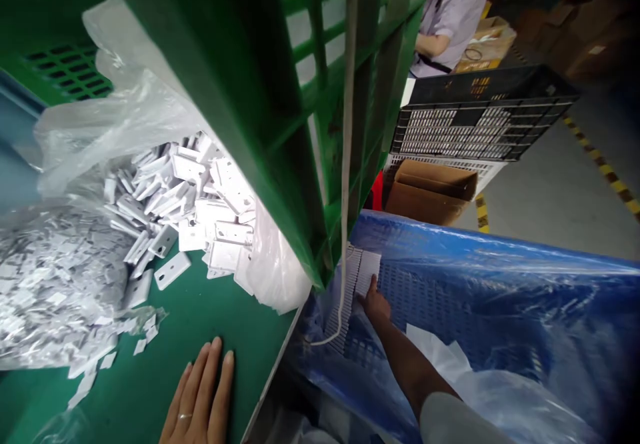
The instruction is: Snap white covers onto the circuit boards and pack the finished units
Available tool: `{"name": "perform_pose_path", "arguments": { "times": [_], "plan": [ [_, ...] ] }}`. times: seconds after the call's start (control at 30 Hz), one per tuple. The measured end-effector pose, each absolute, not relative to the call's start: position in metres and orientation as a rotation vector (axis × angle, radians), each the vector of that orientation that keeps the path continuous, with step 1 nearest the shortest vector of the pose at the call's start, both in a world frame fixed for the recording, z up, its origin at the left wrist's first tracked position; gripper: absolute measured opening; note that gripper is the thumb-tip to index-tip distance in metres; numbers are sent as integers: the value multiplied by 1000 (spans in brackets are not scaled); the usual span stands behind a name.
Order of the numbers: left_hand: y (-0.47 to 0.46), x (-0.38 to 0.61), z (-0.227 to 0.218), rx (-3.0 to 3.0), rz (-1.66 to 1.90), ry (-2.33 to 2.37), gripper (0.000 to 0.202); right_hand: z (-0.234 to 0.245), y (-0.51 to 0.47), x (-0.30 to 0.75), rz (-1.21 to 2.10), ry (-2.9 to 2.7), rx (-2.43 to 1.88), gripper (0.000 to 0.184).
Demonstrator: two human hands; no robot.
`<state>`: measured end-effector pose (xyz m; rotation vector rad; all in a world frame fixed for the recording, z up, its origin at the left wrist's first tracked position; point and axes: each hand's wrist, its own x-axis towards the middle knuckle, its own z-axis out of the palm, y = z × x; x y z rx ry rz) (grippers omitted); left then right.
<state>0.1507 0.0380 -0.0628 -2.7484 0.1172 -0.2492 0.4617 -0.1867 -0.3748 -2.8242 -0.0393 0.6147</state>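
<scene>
Touching white plastic plate (368, 273) with right hand (375, 305), grip state unclear; plate lies in plastic-lined blue crate (500, 247). Left hand (200, 394) open, flat on green bench (260, 317). Plate looks light, stiff; hold by edges.

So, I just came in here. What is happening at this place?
A person stands at a green table. The left hand lies flat on it, near a heap of white brackets and a bag of small white parts. The right hand reaches into a plastic-covered blue crate and touches a white piece. A co-worker is further back.
</scene>
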Motion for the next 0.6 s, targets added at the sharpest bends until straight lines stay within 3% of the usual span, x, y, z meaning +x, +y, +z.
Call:
{"name": "perform_pose_path", "arguments": {
  "times": [0.2, 0.6],
  "plan": [
    [35, 152, -59, -2749, -234, 99, 99, -367, -203, 449, 355, -466, -2864, 37],
    [16, 158, -39, -2744, -251, 66, 85, -352, -219, 449, 333, -738, -2833, 38]
  ]
}}
